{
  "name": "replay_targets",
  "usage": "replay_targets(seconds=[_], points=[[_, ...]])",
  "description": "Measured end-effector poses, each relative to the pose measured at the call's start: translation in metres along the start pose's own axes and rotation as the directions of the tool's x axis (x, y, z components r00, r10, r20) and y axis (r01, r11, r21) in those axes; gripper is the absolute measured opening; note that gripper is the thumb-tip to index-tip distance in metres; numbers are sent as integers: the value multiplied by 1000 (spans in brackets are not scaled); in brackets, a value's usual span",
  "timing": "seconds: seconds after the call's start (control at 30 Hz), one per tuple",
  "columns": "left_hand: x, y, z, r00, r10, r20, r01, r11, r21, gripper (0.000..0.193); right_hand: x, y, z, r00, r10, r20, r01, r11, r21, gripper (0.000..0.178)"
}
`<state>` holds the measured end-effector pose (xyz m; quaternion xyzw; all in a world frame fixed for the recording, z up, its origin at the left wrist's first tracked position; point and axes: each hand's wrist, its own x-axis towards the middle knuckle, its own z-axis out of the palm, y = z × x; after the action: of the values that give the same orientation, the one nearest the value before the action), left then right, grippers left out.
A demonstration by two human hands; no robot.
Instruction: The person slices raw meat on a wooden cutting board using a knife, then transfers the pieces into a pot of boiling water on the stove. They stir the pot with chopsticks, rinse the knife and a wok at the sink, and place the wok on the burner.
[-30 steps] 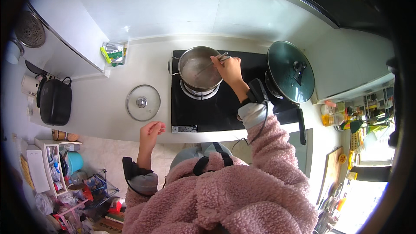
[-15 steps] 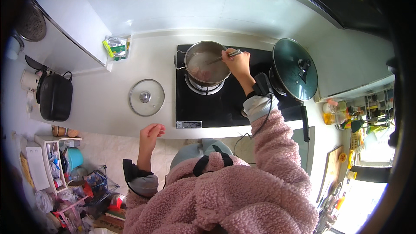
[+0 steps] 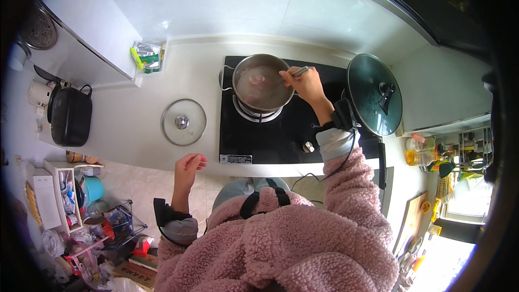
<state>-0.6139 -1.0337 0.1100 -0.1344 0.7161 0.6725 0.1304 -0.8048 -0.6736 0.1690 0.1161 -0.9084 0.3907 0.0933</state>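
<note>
My right hand [image 3: 304, 85] is closed around a slim metal utensil [image 3: 300, 72] at the pot's right rim. The utensil slants down into the cloudy liquid, so its lower end is hidden. Pinkish pieces of meat [image 3: 258, 80] show in the steel pot [image 3: 237, 87], which stands on the left burner of a black cooktop [image 3: 292, 146]. Loosely bent, with nothing held, my left hand [image 3: 189, 165] hangs just in front of the counter's edge. Beyond that hand, a glass lid [image 3: 172, 130] with a metal knob lies on the white counter.
A wok with a dark glass lid [image 3: 373, 103] covers the right burner, its handle [image 3: 382, 165] jutting toward me. To the left are a black appliance [image 3: 72, 119] and a green-and-silver packet [image 3: 148, 57]. Cluttered goods fill the floor at lower left.
My right hand has shifted slightly right with the utensil, toward the pot's right side. More of the meat shows in the pot. My left hand stays nearly still.
</note>
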Motion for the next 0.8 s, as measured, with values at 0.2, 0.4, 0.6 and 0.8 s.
replay_targets(seconds=[0.2,0.4,0.6,0.8], points=[[2,5,12,1000,-11,-11,12,1000,15,21,13,4,24,975,-6,-221,-3,999,-40,29],[3,6,17,1000,-12,-21,13,1000,27,22,7,-1,14,999,43,-4,-42,983,179,26],[4,7,22,1000,8,1,-8,1000,22,23,11,7,21,992,-95,-85,105,986,127,24],[4,9,24,1000,-2,1,2,999,32,23,9,14,31,994,-8,-112,17,997,73,26]])
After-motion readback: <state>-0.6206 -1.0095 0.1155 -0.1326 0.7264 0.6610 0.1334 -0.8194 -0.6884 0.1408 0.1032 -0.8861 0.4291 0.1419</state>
